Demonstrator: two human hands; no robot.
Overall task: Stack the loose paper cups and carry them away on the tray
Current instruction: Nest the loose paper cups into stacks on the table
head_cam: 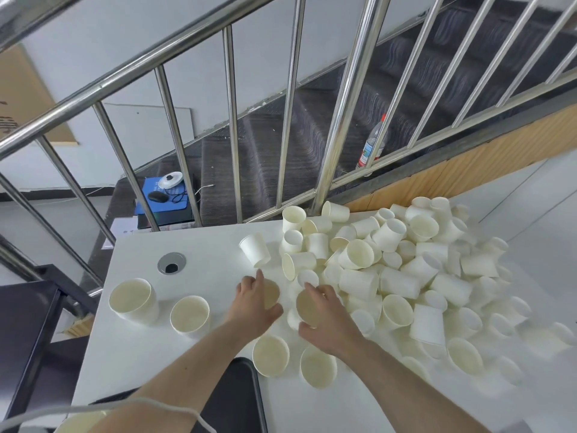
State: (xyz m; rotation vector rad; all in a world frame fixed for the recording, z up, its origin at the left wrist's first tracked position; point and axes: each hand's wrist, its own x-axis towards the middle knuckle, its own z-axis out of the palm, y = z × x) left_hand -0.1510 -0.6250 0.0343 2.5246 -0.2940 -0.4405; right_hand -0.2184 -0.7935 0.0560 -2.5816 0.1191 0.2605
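A big heap of loose white paper cups covers the right half of the white table. My left hand grips an upright cup at the heap's left edge. My right hand grips another cup just beside it, its mouth facing me. Two upright cups stand at the left. Two more cups stand near the front edge. A dark tray lies under my left forearm at the front.
A steel stair railing runs right behind the table. A round cable grommet sits in the tabletop at the left. A dark chair stands to the left. A plastic bottle stands on the stairs beyond.
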